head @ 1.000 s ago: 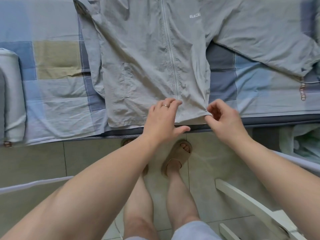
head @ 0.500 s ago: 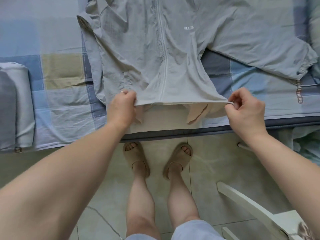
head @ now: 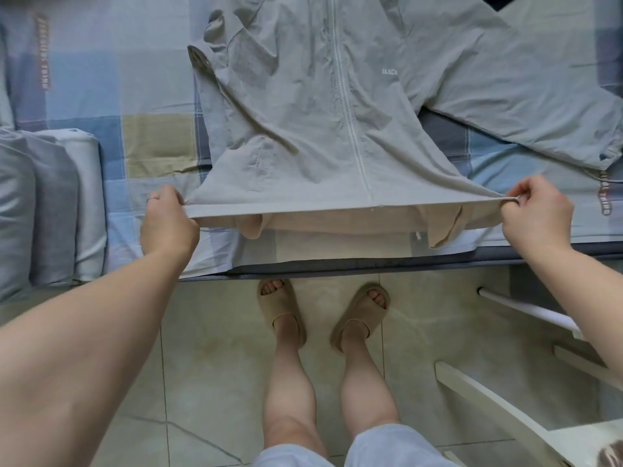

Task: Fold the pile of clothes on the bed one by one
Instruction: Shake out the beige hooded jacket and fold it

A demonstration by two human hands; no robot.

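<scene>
jacket hem getting pulled tight

the grey zip jacket is lying front-up on the checked bed sheet. the left hand and right hand are each pinching 1 corner of the hem, lifting it off the bed near the mattress edge.

Bare checked sheet is lying open left of the grey jacket, leaving room for a hand. Folded bedding is blocking the far-left edge. The jacket's spread sleeve is covering the right side, and a white chair is crowding the floor at lower right.
</scene>
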